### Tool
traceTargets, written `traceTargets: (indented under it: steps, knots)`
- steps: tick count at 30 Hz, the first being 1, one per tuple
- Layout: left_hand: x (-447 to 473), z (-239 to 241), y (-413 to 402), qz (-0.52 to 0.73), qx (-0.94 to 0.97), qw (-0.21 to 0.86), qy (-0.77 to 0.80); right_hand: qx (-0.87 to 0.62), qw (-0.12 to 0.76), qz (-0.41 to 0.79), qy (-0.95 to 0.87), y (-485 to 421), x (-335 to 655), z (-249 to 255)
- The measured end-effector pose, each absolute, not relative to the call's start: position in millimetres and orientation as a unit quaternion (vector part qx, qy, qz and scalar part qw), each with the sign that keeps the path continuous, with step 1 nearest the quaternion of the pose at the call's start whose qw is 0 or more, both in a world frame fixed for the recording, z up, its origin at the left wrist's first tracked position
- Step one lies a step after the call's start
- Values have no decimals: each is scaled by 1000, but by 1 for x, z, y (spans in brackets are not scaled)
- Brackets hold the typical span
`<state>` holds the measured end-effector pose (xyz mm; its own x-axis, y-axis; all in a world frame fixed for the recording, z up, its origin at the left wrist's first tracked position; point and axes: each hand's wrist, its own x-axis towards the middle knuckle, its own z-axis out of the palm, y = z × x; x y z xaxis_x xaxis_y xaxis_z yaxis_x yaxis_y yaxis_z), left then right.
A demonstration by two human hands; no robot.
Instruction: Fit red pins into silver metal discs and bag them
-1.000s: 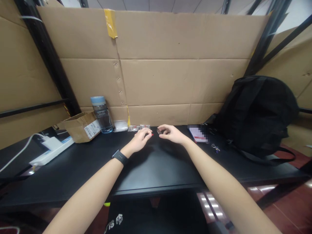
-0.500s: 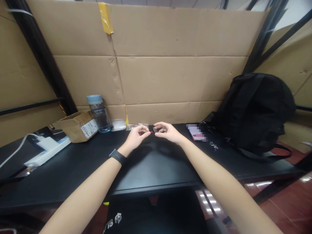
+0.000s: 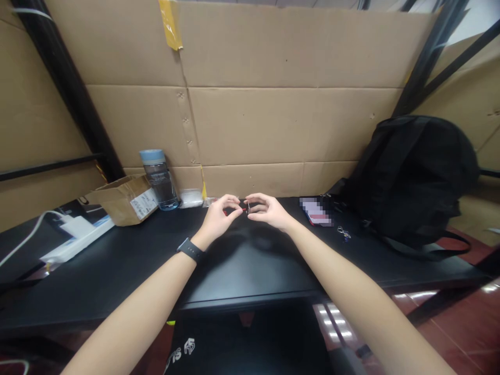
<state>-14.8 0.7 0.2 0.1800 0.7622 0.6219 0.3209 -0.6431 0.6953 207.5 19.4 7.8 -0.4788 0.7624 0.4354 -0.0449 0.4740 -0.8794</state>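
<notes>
Above the far middle of the black table, my left hand (image 3: 219, 217) and my right hand (image 3: 269, 212) face each other, fingertips a small gap apart. A small, thin red piece (image 3: 244, 210) is pinched in the left fingers; its tip pokes out toward the right hand. My right thumb and fingers are curled around a small, thin metal ring (image 3: 248, 207). Both pieces are partly hidden by the fingers, and whether they touch I cannot tell. A dark watch (image 3: 190, 250) is on my left wrist.
Along the back stand a blue-lidded bottle (image 3: 159, 182), a brown paper bag (image 3: 121, 203) and small clear plastic packets (image 3: 191, 198). A white power strip (image 3: 78, 239) lies left. To the right are a phone (image 3: 315, 211), a small keychain (image 3: 344, 234) and a black backpack (image 3: 410, 182).
The red piece and the metal ring have come closer together between my fingertips. My hands have hardly moved otherwise, and the view has shifted slightly.
</notes>
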Motion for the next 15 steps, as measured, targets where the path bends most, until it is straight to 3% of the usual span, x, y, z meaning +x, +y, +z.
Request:
traceTargets:
  steps: [7, 15]
  knots:
    - [-8, 13, -17, 475, 776, -28, 414, -220, 452, 479, -720, 22, 206, 4]
    - [-3, 14, -22, 430, 790, -70, 432, -235, 456, 460, -725, 24, 207, 5]
